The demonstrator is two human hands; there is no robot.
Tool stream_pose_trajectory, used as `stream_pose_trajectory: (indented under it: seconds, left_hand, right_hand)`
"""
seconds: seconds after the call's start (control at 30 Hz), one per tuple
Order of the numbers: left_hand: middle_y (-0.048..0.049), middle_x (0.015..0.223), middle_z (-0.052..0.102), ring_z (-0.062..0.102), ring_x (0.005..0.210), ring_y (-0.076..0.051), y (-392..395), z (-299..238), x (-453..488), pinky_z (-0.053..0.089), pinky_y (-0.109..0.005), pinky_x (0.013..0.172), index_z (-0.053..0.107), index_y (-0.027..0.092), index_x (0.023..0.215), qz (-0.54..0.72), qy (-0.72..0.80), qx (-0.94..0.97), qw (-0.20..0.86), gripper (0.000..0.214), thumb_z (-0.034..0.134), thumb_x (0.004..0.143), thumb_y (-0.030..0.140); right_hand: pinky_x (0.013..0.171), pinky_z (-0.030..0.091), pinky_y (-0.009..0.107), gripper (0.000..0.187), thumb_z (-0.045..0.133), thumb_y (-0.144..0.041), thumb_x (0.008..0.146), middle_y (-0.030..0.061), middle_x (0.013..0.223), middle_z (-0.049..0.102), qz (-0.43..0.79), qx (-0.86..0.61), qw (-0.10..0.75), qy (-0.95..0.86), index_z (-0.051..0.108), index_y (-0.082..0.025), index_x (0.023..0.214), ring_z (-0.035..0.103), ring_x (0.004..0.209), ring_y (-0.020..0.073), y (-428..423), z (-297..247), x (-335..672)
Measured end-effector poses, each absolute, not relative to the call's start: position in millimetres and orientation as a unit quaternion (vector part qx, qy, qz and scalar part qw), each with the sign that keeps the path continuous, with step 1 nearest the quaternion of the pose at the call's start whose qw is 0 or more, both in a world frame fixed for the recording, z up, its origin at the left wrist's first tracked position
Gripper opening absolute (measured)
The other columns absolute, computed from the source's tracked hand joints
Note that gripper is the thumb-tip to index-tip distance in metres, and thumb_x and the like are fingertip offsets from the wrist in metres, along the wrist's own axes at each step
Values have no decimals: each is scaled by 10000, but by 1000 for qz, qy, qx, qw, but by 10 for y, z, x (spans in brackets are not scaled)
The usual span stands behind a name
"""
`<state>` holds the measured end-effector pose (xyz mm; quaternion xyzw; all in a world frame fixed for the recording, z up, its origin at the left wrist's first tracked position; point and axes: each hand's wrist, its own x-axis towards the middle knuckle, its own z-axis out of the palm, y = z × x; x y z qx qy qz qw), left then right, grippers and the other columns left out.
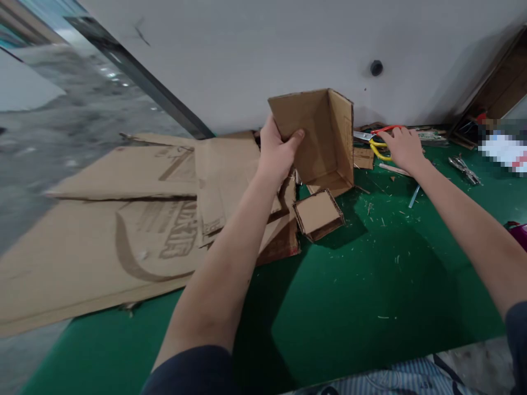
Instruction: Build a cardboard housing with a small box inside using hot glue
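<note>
My left hand grips the left panel of a folded cardboard box, thumb on the inside face. The box stands tilted, with an open side towards me. Just below it sits a small square cardboard block with layered edges. At the back right, my right hand has its fingers closed on the handles of scissors, one handle red and one yellow. The scissor blades point left, towards the box. Part of the red handle is hidden under my fingers.
Large flattened cardboard sheets cover the left of the green table and overhang its edge. Pliers lie at the right. Cardboard scraps and thin strips lie by the white wall. A wooden frame stands at the far right.
</note>
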<state>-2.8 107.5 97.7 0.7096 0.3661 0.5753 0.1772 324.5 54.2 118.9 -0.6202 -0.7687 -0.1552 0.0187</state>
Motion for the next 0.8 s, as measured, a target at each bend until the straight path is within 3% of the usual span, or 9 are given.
stream_pose_trajectory:
  seconds: [0.1,0.23,0.33,0.43,0.5,0.63,0.8]
  left_hand:
    - [-103,1384,687,648,1323,-315,1042,984,-23,484,-576,1188,575,289,1360,566,362,718,181,560,659,872,551]
    - [-99,1375,696,653,1315,-302,1054,953,-1,499,-553,1179,562,280,1379,564,387,707,180,585,635,877,571]
    - [-100,1367,703,653,1311,-296,1063,933,4,502,-538,1179,555,265,1373,556,393,709,186,579,629,894,581]
    - [-105,1375,702,651,1314,-296,1067,921,-16,494,-531,1189,549,246,1355,556,385,710,195,562,640,908,574]
    - [-116,1385,692,640,1332,-299,1079,911,-40,487,-522,1196,543,229,1353,550,375,717,204,560,638,926,579]
    - [-119,1390,687,637,1336,-301,1121,884,-78,482,-514,1205,543,224,1342,540,362,727,221,525,646,950,557]
    - [-112,1395,686,637,1338,-291,1117,881,-56,470,-503,1216,543,224,1333,551,352,727,209,447,639,974,472]
  right_hand:
    - [951,376,432,563,155,-211,1094,238,1345,657,-138,-625,22,-768,573,-142,1465,543,1184,331,700,1155,3303]
    - [933,404,459,546,194,-177,1057,264,1342,649,-131,-628,23,-767,640,-93,1360,518,1196,369,816,1050,3204]
    - [974,408,445,476,317,-208,1033,220,1358,644,-98,-589,12,-802,644,-112,1364,514,1232,342,925,972,2989]
    - [1100,339,539,459,436,-312,1003,215,1483,555,-37,-585,-20,-810,668,-129,1354,427,1367,394,1092,918,2775]
    - [1125,315,601,492,493,-386,978,235,1521,505,4,-617,-41,-786,666,-117,1352,395,1404,439,1216,903,2683]
    - [1123,346,614,633,626,-500,902,254,1505,494,50,-642,-50,-763,616,-98,1391,422,1396,461,1411,903,2627]
    - [1144,353,642,686,781,-435,806,276,1522,458,68,-678,0,-732,589,-88,1365,401,1438,493,1535,905,2655]
